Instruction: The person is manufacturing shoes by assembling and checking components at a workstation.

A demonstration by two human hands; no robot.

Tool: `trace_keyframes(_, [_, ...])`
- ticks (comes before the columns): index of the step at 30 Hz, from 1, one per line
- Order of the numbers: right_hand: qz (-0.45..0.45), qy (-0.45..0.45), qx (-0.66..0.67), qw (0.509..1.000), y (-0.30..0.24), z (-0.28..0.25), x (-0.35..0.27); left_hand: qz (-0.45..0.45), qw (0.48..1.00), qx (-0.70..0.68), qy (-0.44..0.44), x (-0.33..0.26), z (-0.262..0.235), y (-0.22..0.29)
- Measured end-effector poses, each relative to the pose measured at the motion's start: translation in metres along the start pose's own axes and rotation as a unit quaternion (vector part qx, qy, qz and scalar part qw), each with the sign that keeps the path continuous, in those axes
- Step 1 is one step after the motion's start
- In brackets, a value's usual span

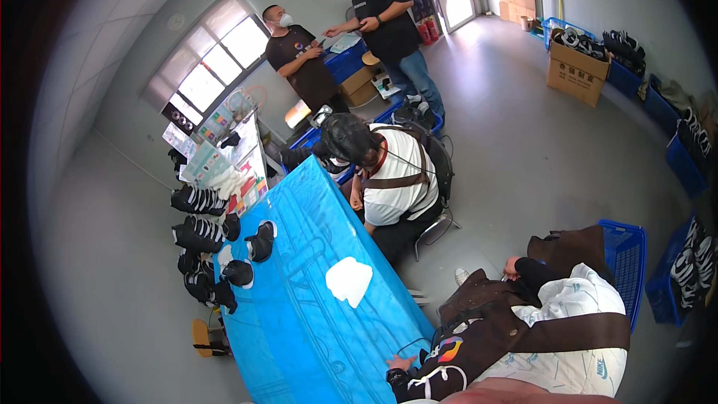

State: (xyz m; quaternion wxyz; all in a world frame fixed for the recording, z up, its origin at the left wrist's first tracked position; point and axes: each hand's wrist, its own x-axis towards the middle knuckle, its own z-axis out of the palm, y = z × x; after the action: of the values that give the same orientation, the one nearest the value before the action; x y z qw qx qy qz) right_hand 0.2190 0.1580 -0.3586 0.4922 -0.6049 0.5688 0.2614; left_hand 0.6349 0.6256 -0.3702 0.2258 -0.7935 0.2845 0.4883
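Note:
My left hand (402, 363) lies at the near right edge of the blue-covered table (299, 314), fingers stretched out and apart, with nothing visible in it. A dark sleeve covers its wrist. My right hand (512, 268) rests low beside my brown apron (482, 303), away from the table; its fingers are too small and partly hidden to read. Farther up the tabletop lies a flat white piece (349, 282), perhaps paper or cloth, touched by neither hand. Along the table's left edge stand black shoes, among them a black shoe (262, 242) and another dark shoe (238, 273).
A seated person (400, 176) in a white shirt works at the table's far right. Two people stand behind, one person (303, 60) in a mask, one person (385, 15) in black. A blue basket (624, 269) is right of me; a carton (576, 75) holds shoes.

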Motion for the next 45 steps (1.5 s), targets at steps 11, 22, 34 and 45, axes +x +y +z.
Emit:
trace_keyframes(11, [0.019,-0.012,0.014,1.0,0.018,-0.005,0.003,-0.019,0.993,-0.092,0.065,-0.041,-0.019,0.019])
trace_keyframes(22, [0.039,-0.025,0.078,0.996,0.019,-0.031,0.038,0.105,0.977,-0.141,0.118,-0.005,-0.136,0.113])
trace_keyframes(34, [0.025,-0.008,0.147,0.989,-0.038,-0.097,0.078,0.214,0.938,-0.23,0.143,0.054,-0.273,0.209])
trace_keyframes(45, [-0.108,0.15,0.233,0.955,-0.074,-0.173,0.069,0.089,0.953,-0.231,0.178,0.117,-0.272,0.173])
